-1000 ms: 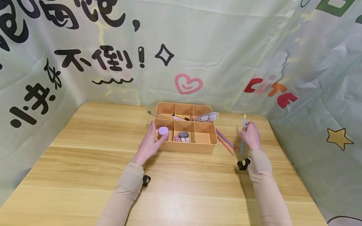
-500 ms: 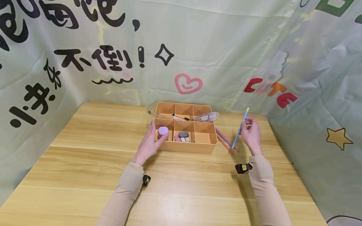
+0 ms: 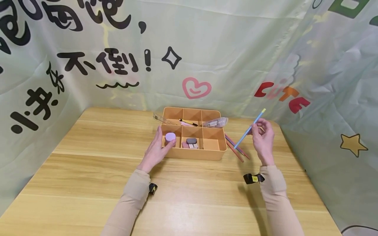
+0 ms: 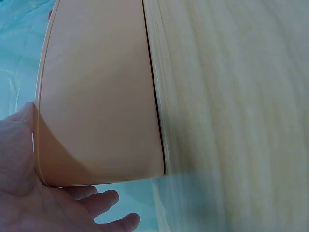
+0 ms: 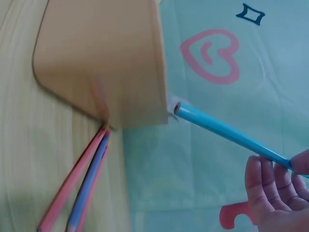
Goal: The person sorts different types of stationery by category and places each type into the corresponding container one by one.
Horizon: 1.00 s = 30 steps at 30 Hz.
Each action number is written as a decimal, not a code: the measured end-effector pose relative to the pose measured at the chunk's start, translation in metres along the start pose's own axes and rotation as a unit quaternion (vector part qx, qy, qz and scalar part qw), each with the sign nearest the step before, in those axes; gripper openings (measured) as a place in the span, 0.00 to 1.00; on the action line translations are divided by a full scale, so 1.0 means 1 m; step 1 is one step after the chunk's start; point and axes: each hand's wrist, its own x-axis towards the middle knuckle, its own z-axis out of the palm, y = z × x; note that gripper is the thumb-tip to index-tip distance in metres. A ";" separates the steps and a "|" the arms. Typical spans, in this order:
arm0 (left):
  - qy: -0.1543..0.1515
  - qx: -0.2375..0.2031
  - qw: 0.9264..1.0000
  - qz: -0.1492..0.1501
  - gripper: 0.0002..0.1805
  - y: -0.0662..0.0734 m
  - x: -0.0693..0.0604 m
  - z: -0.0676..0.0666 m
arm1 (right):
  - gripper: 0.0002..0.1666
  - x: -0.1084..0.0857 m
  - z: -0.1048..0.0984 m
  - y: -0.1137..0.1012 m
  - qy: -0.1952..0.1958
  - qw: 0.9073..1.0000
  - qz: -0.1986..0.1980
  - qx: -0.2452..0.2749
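My right hand point(image 3: 263, 139) pinches a light blue pencil point(image 3: 244, 134) between thumb and fingers, tilted with its yellow end up and to the right. In the right wrist view the blue pencil point(image 5: 227, 130) points toward the box's corner, apart from it. My left hand point(image 3: 155, 150) rests at the left end of the orange divided box point(image 3: 195, 154), its thumb over the rim by a purple round item point(image 3: 170, 137). The left wrist view has the left hand point(image 4: 53, 198) around the box's corner point(image 4: 96, 96).
Several pink and purple pencils point(image 3: 235, 148) lie on the table right of the box. Inside the box are grey and white erasers point(image 3: 192, 141) and a black-and-yellow pen point(image 3: 188, 122). A clear ruler point(image 3: 160, 118) and a translucent item point(image 3: 216, 122) lie across its compartments.
My right hand has lifted the blue pencil and turned it from upright to slanted, its lower end swinging left toward the box. The left hand and box have stayed put.
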 end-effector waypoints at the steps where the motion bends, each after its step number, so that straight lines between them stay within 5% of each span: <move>1: 0.000 0.000 1.000 0.001 0.56 0.000 0.000 0.000 | 0.11 -0.001 0.001 -0.002 0.001 1.000 -0.003 0.013; 16: 0.007 -0.006 1.000 0.004 0.55 0.000 -0.001 0.000 | 0.08 -0.010 0.014 -0.007 -0.021 0.993 -0.055 0.102; 30: 0.001 -0.006 1.000 0.002 0.56 -0.001 0.000 0.000 | 0.05 -0.011 0.016 0.001 -0.102 0.990 -0.012 0.094</move>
